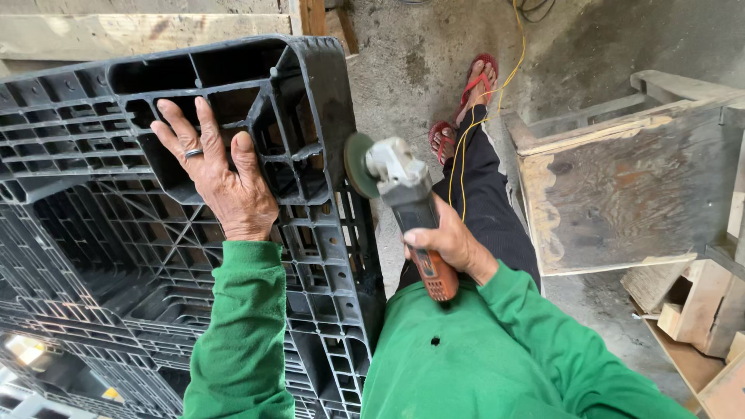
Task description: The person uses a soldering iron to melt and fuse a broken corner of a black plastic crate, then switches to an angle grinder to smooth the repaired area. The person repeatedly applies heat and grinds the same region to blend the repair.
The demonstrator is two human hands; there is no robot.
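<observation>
Workshop: angle grinder, scrap timber.

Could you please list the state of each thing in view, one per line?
Pallet: black plastic, tipped up on edge, underside ribs facing the person.
Left hand: open, flat against the pallet.
Right hand: closed around the grinder.
Grinder: held up beside the pallet edge, disc apart from it; spinning or not, cannot tell.
Cord: yellow, slack, trailing over the leg.
Board: worn, stained, leaning.
</observation>
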